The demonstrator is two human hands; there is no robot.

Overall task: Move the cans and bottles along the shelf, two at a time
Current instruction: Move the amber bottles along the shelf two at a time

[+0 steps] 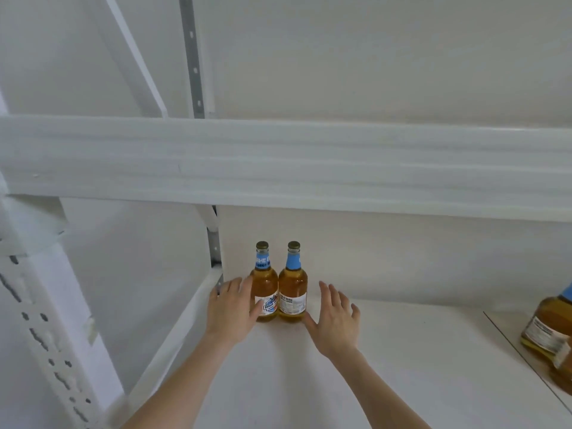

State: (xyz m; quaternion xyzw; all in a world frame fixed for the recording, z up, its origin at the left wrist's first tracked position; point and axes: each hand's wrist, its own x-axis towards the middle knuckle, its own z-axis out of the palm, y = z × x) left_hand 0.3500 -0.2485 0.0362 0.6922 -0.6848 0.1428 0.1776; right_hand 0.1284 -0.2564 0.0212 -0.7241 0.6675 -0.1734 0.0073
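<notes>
Fingers (324, 292) straight, left hand (230, 308) and right hand (335, 323) flank two bottles (292, 289).

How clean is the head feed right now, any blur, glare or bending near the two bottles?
Head view: light soft and even, no glare on the left bottle or right bottle, both fairly sharp at centre; the shelf beam above bows from the wide lens; the bottle at the right edge looks stretched and tilted; the post at the left edge is smeared.
</notes>
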